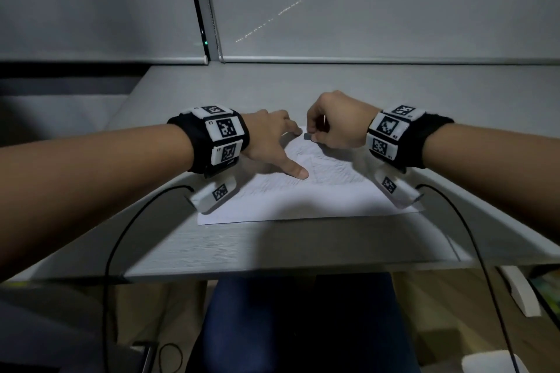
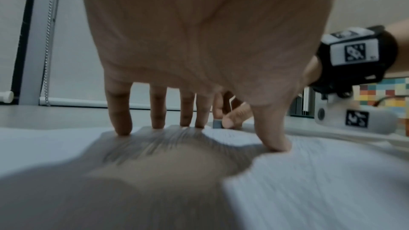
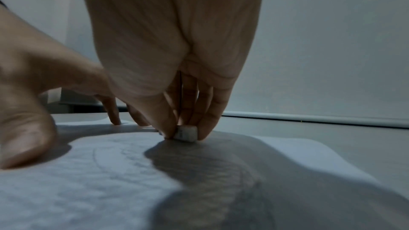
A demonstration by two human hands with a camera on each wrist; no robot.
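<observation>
left hand (image 1: 269,136): spread flat, pinning white paper sheet (image 1: 303,200) beneath it.
right hand (image 1: 336,126): pinches small grey-white rubber eraser (image 3: 186,133) against the sheet under its fingertips.
progress: faint pencil lines (image 1: 318,166) show between both wrists; erasing seems unfinished.

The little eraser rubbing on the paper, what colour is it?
The small rectangular eraser is whitish grey, clearest in the right wrist view.

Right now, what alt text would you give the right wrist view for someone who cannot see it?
The right hand pinches a small whitish rectangular eraser down against a white sheet of paper bearing faint pencil lines. At the left, the left hand presses spread fingertips on the sheet, which lies on a grey tabletop.
</observation>
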